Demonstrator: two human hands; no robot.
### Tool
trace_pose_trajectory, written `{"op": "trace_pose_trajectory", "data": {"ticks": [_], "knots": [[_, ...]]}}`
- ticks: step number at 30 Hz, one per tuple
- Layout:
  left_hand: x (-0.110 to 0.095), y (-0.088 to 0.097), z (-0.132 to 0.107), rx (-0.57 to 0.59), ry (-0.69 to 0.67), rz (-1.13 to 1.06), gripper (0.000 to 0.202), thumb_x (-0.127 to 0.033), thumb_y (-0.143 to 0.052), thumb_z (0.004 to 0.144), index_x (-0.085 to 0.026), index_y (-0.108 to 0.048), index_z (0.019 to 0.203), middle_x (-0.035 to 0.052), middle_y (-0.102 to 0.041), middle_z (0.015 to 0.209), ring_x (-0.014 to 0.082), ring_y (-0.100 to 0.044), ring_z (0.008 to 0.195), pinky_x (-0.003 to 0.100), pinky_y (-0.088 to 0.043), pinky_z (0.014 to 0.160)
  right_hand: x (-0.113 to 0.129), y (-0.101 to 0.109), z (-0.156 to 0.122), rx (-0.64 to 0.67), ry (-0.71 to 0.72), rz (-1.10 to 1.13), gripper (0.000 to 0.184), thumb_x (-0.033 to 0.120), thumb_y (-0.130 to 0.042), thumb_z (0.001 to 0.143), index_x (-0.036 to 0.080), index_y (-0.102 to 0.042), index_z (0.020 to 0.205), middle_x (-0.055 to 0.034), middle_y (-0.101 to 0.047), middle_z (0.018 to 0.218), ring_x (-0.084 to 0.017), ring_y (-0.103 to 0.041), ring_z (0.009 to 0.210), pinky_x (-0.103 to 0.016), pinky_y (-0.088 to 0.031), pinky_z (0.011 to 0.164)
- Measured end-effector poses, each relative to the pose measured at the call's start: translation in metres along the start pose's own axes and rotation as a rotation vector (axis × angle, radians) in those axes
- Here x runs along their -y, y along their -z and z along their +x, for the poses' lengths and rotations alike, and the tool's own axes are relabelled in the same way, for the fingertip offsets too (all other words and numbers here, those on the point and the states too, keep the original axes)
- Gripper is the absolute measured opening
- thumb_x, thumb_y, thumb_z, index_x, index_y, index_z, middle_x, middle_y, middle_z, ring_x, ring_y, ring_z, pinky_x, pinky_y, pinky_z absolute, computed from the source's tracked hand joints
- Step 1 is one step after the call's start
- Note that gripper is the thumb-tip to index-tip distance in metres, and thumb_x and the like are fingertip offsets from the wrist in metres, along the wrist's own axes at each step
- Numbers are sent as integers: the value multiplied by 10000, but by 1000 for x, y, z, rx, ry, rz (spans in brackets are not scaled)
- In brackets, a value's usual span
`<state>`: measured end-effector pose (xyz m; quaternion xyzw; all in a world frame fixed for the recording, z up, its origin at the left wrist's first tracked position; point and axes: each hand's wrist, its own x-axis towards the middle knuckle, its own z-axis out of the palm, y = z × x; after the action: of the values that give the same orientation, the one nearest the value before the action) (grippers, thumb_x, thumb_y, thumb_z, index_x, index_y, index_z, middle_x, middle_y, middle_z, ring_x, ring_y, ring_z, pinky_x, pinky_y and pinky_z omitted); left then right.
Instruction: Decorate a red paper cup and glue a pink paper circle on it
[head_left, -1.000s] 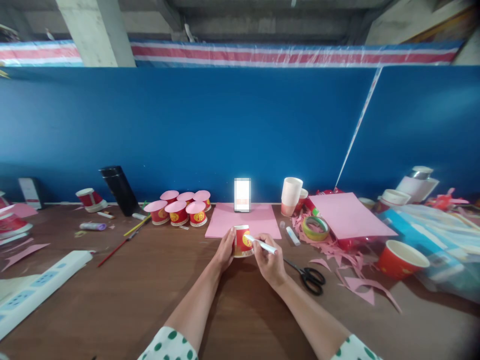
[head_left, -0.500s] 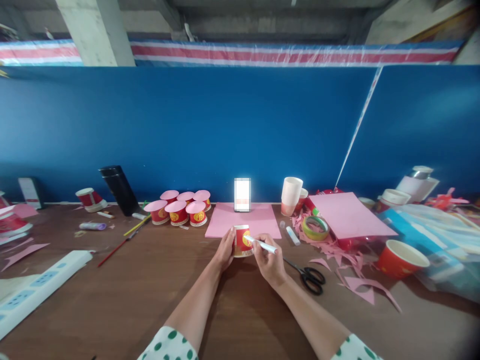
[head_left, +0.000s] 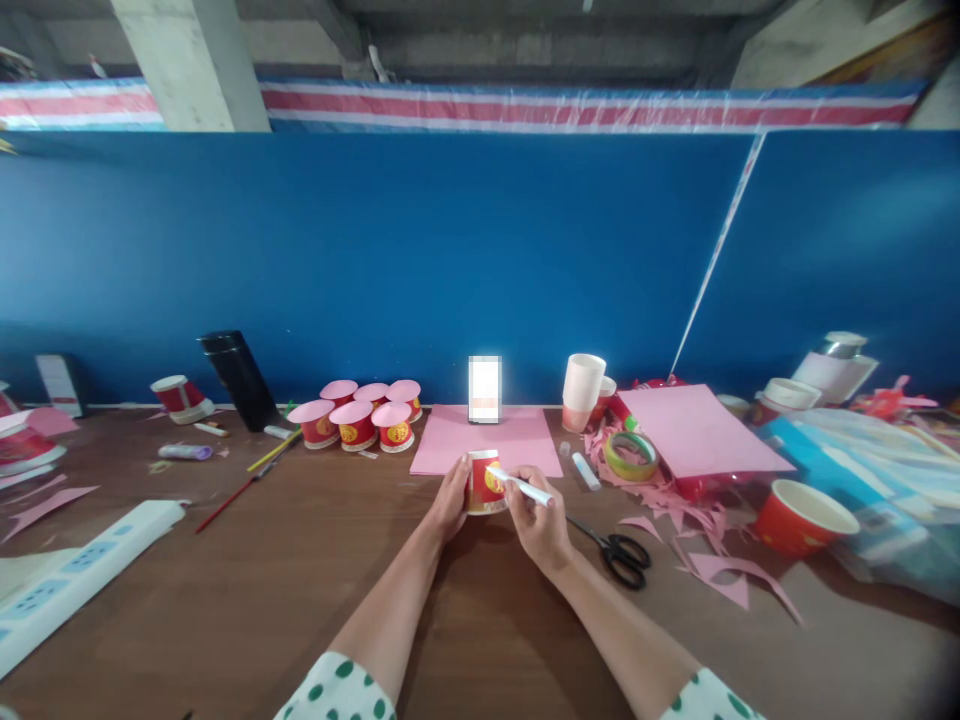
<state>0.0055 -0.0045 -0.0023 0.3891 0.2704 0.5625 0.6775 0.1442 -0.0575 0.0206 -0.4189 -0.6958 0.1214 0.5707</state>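
Note:
My left hand [head_left: 451, 497] is closed around the left side of a red paper cup [head_left: 482, 484] with a yellow emblem and a pale lower rim. Pinched in the fingers of my right hand [head_left: 541, 515] is a white marker [head_left: 531, 490], its tip at the emblem on the cup. Whether the tip touches the paper I cannot tell. Behind the cup lies pink paper [head_left: 517, 440], with a blurred-out white upright object [head_left: 484, 388] at its back edge. Black-handled scissors [head_left: 624, 558] rest just right of my right hand.
Several red cups topped with pink discs [head_left: 352, 425] stand left of the pink paper. To the right are stacked paper cups [head_left: 584, 385], a tape roll [head_left: 630, 455], pink scraps [head_left: 720, 575] and a red cup [head_left: 802, 520]. A power strip [head_left: 90, 565] and black bottle [head_left: 238, 380] are left.
The marker and my right hand have shifted very slightly. My left hand holds the cup in nearly the same place.

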Motion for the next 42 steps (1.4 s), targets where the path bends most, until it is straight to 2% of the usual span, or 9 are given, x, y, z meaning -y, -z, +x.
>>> {"op": "trace_pose_trajectory", "data": {"ticks": [7,19,32,36,42], "knots": [[0,0,-1,-7,13,-11,452,-510,-584,739,-115,-601,958,85,-673,814,199,-641,740,333,-483,736,0,0,0,-17,-8,-3,132,254,-438,881,167,-538,881,-43,-596,773,-136,-569,651,-229,-470,612],[0,-1,0,-12,-9,-13,415,-494,-597,734,-120,-603,912,69,-669,779,187,-635,702,323,-487,710,-7,-2,-2,-22,-64,32,136,249,-440,876,167,-546,891,-48,-598,781,-135,-580,649,-215,-473,579],[0,0,0,-10,19,-53,446,-486,-594,743,-118,-590,996,79,-679,827,201,-646,768,335,-478,769,-6,0,0,-29,-74,21,131,249,-439,875,166,-540,869,-59,-596,790,-147,-583,679,-226,-477,600],[0,-1,-1,-14,13,-63,412,-487,-611,726,-125,-595,923,60,-669,786,190,-642,742,328,-476,766,-6,0,-1,-20,-67,23,126,249,-441,874,164,-534,878,-60,-591,790,-150,-576,682,-231,-473,601],[0,-1,0,-43,13,-69,375,-474,-619,725,-122,-580,849,38,-635,704,152,-612,649,277,-476,674,-2,1,1,-27,-39,-2,133,246,-429,876,164,-525,832,-38,-565,738,-140,-548,651,-237,-452,612]]}}
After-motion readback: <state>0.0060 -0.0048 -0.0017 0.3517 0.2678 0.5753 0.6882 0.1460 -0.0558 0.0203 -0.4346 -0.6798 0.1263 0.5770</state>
